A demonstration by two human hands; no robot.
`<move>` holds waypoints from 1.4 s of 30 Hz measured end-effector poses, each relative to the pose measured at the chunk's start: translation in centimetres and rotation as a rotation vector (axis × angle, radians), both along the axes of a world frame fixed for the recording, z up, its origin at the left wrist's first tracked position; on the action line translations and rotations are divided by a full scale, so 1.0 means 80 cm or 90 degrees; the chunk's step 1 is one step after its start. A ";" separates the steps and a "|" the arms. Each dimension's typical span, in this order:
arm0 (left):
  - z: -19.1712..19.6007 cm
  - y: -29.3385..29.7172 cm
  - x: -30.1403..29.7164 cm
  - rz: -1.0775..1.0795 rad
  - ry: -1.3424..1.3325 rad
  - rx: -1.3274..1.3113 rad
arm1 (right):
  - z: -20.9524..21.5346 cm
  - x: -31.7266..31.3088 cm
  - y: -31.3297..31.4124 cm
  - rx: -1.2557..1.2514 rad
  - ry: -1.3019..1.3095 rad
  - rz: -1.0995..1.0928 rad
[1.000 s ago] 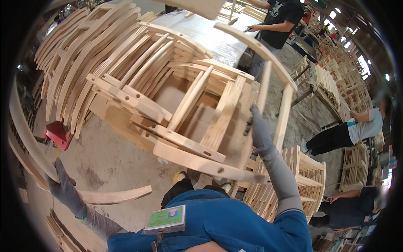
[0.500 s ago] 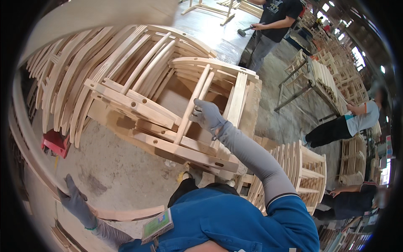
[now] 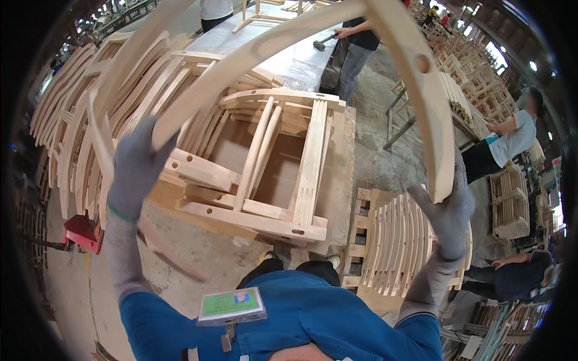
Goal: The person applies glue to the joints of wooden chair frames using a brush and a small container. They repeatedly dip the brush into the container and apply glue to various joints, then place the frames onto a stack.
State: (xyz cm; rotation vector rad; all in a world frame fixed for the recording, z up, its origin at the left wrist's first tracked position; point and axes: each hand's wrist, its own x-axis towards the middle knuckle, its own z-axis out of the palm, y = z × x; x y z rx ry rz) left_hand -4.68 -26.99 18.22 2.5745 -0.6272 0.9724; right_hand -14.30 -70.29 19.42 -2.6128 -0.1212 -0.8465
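pale wood: i have left hand and right hand each gripping curved frame, held above frame stack (wide span, awkward from my end). step looks like carrying; next move, i judge, calls for even two-handed support.

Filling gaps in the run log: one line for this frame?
left hand: gripping wooden frame | right hand: gripping same frame | ahead: stacked frames | co-worker's hand: mallet

A pale wooden frame, big and curved, with a round hole in one bar, is held up in the air
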 end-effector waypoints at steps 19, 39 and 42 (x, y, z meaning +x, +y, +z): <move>0.153 -0.122 0.081 -0.202 -0.228 0.256 | 0.090 0.126 -0.023 0.072 0.054 0.169; -0.264 0.067 -0.058 0.120 0.232 -0.308 | -0.236 0.143 0.059 0.538 0.606 0.116; -0.288 0.076 -0.052 -0.014 0.292 -0.839 | -0.222 0.142 0.085 0.636 0.549 0.085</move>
